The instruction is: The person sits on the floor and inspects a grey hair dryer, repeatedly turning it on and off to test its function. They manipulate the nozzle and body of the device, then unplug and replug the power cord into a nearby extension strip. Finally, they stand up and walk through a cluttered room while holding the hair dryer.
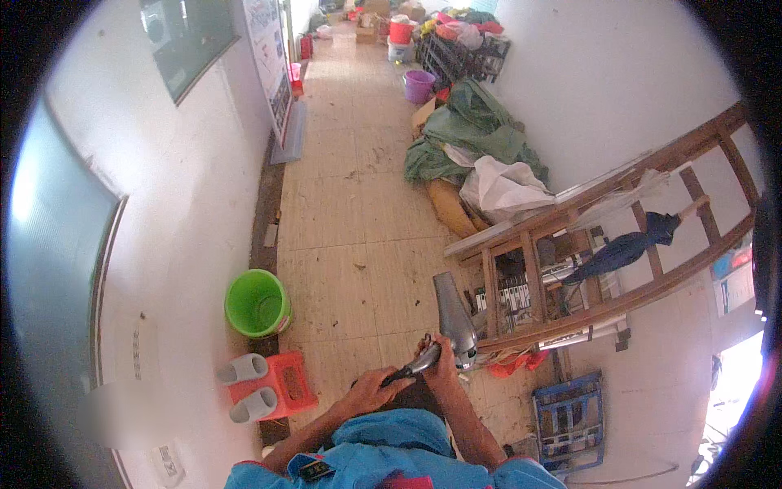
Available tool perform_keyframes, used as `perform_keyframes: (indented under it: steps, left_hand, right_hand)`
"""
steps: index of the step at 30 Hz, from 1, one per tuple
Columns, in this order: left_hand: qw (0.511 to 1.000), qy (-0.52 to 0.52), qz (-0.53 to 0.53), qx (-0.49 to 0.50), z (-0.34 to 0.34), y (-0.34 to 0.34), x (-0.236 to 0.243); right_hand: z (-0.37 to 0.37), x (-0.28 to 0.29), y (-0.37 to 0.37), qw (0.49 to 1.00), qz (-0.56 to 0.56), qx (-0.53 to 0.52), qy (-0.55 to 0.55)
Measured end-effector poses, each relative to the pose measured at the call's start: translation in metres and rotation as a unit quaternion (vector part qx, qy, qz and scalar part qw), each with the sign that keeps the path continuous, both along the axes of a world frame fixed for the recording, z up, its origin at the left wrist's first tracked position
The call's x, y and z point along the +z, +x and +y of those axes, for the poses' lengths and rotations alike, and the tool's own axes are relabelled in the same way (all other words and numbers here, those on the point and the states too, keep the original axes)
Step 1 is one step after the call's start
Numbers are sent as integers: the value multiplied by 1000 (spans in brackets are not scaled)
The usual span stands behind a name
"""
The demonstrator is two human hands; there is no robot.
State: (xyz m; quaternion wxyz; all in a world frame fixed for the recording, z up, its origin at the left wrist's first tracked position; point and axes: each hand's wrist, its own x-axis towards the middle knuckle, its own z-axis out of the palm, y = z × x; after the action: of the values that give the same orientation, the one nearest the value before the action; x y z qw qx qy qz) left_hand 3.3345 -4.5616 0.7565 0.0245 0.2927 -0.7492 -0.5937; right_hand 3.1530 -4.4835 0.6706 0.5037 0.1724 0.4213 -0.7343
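A grey hair dryer (454, 312) is held in front of my body, its tapered nozzle pointing away from me and slightly left. My right hand (441, 359) is closed around the grey handle near the barrel. At the handle's dark lower end, where the cord would join, my left hand (371, 393) is closed on it. The fingers of both hands are partly hidden. Any cord beyond the left hand cannot be made out.
To the left stand a green bucket (258, 302) and a red stool (291, 383) with grey slippers (254, 405). A wooden ladder (533, 277) carrying a folded dark umbrella (619, 257) leans at right. Beyond it lies a green tarp (468, 122); a purple bucket (419, 85) stands farther off.
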Motion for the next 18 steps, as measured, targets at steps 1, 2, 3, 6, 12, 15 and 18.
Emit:
perform_keyframes:
  steps: [1,2,3,6,12,15,18]
  left_hand:
    - [1000,10,3,-15,-32,-8,-1]
    - [999,25,-5,-31,-58,-23,-8]
    - [999,33,27,-22,-81,-36,-13]
    - [999,-4,43,-12,-170,-73,-35]
    - [996,62,26,66,-347,-145,-12]
    - [986,99,64,120,-455,-203,1]
    - [979,136,10,152,-534,-234,8]
  right_hand:
    - [-27,4,-7,999,-32,-18,5]
    - [-46,2,-17,998,-47,-31,16]
    - [-69,0,-28,997,-58,-40,23]
    - [-166,-22,-57,997,-71,-44,6]
    - [-363,-26,-132,994,-33,108,-10]
    - [-487,-10,-193,987,-108,116,-22]
    - [-575,-5,-231,993,-63,102,22]
